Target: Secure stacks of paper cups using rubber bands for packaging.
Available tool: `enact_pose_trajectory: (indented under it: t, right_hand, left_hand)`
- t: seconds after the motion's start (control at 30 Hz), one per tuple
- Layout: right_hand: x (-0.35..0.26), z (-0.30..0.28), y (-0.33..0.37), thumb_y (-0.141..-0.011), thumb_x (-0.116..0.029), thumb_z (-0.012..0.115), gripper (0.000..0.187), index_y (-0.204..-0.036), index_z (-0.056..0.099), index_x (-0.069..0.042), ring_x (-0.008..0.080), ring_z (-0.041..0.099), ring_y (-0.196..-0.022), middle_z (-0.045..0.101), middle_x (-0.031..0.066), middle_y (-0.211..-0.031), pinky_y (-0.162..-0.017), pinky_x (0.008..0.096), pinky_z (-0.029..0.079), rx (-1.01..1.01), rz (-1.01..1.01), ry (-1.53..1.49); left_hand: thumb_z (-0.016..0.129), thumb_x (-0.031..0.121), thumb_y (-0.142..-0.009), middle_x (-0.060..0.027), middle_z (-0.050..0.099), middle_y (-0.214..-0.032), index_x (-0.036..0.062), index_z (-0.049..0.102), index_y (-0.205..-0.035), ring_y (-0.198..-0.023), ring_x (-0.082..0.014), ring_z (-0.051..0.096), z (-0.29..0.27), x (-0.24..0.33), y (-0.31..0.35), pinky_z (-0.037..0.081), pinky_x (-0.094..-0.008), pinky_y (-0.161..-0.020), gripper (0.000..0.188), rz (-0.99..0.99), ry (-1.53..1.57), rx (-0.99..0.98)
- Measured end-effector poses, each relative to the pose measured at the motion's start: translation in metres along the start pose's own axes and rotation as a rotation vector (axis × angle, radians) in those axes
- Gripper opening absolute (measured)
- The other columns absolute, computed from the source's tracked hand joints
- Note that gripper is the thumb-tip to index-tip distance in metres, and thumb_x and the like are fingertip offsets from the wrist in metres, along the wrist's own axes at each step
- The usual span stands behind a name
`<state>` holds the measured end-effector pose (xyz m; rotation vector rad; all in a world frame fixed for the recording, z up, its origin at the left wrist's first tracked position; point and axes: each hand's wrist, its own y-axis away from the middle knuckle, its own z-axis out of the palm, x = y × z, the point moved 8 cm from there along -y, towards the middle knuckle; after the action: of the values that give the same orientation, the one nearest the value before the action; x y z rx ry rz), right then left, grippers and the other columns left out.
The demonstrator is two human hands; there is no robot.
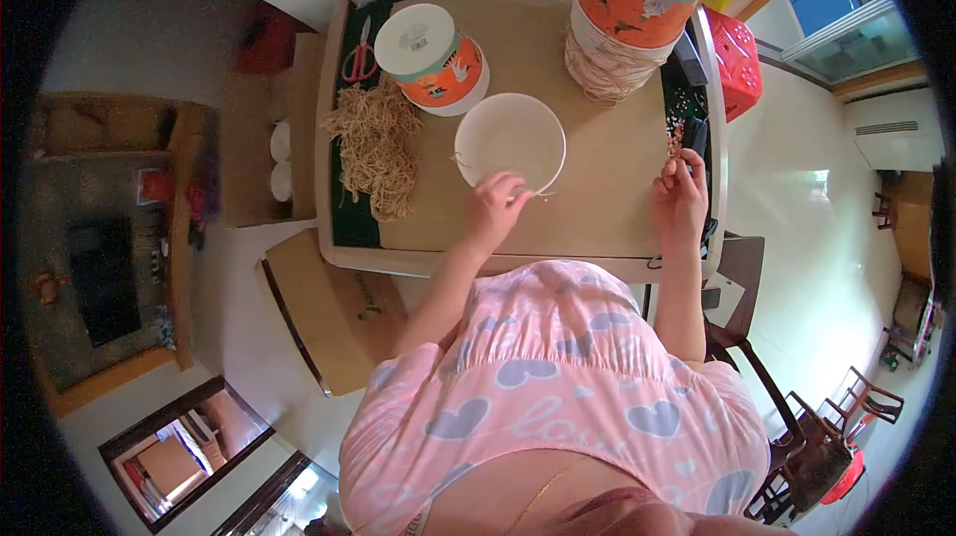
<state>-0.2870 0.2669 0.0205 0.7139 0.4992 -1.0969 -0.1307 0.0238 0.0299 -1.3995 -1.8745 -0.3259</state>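
While the left hand [495,206] pinches the near rim of the empty round white paper bowl [510,141], fingers closed on it, the right hand [680,200] curls loosely at the table's edge; a lidded orange-and-white paper tub [435,58] stands beyond the fingers

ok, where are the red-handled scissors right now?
In the head view the red-handled scissors lie at the table's far left edge, just left of the capped orange-and-white tub and just beyond the pile of tan rubber bands.
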Motion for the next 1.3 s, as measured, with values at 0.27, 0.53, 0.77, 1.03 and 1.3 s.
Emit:
enact_pose_trajectory:
  t: [0.27,0.53,0.77,1.03,1.3]
  right_hand:
    - [0.05,0.061,0.055,-0.09,-0.01,0.053,0.034,-0.123,0.049,-0.004,0.008,0.053,-0.064,0.063,0.0059,-0.078,-0.057,0.0202,0.043,-0.573,0.383,0.737]
    - [0.106,0.049,0.058,-0.092,-0.007,0.05,0.022,-0.109,0.058,0.006,0.017,0.063,-0.087,0.065,0.0108,-0.097,-0.077,0.0281,0.052,-0.51,0.422,0.477]
    - [0.101,0.039,0.04,-0.091,-0.008,0.051,0.03,-0.118,0.051,0.006,0.022,0.06,-0.099,0.058,0.0165,-0.114,-0.085,0.0297,0.05,-0.148,0.487,0.003]
    - [0.077,0.014,0.004,-0.09,-0.007,0.053,0.018,-0.107,0.047,-0.004,0.0089,0.05,-0.066,0.058,0.0086,-0.085,-0.063,0.0216,0.044,-0.078,0.279,-0.179]
    - [0.042,0.033,0.001,-0.09,-0.009,0.054,0.021,-0.11,0.052,-0.004,0.0094,0.057,-0.073,0.065,0.0093,-0.086,-0.067,0.022,0.046,-0.208,0.101,0.414]
  left_hand:
    - [0.06,0.0,-0.083,-0.0099,0.064,-0.097,-0.0018,0.064,-0.099,-0.084,-0.0171,0.064,-0.031,0.045,0.004,0.051,-0.0263,-0.073,0.017,-0.3,0.415,-0.191]
    - [0.052,0.005,-0.089,-0.0088,0.065,-0.101,-0.002,0.063,-0.106,-0.09,-0.0137,0.061,0.0,0.043,0.029,0.048,-0.0265,-0.084,0.021,-0.494,0.887,-0.247]
    - [0.055,0.003,-0.088,-0.0095,0.067,-0.092,-0.005,0.064,-0.1,-0.085,-0.0127,0.061,0.018,0.023,0.046,0.048,-0.0234,-0.076,0.017,-0.369,0.606,-0.265]
    - [0.06,0.008,-0.084,-0.0108,0.067,-0.079,-0.0004,0.066,-0.097,-0.071,-0.0146,0.064,0.027,0.009,0.049,0.049,-0.0265,-0.063,0.017,-0.419,0.41,-0.336]
    - [0.07,0.008,-0.072,-0.0129,0.059,-0.091,0.0023,0.057,-0.095,-0.083,-0.0255,0.058,0.028,0.05,-0.044,0.046,-0.0359,-0.072,0.027,-0.137,-0.127,-0.088]
